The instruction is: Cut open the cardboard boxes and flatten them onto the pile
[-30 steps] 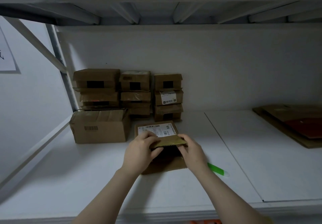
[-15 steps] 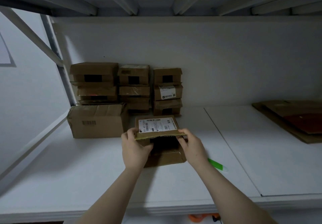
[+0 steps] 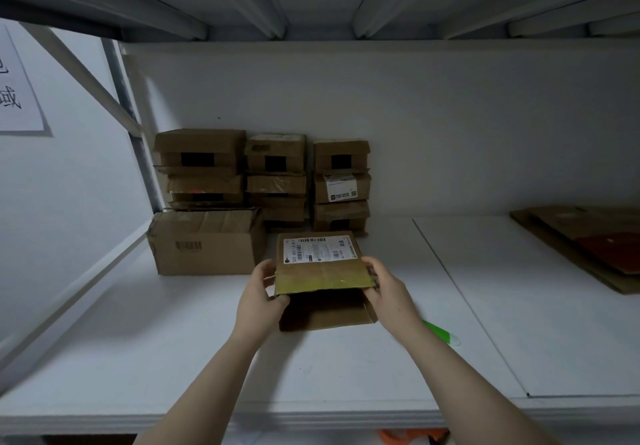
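Head view, down onto shelf (image 3: 173, 358)

1. Green tool (image 3: 441, 333), just right of the grip: near end hidden behind the right arm (image 3: 450, 378).
2. Flattened pile (image 3: 571, 236), far right of the grip: runs off frame.
3. Label (image 3: 320, 249) on the held box (image 3: 325, 276): print's too tiny to read.
4. Orange thing (image 3: 412, 436), below the grip: cut off by the bottom edge.

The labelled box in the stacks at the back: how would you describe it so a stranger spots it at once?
On the white shelf, three stacks of small boxes stand against the back wall. Take the right stack: the middle box is the one. It alone in the stacks has a white label on its front.
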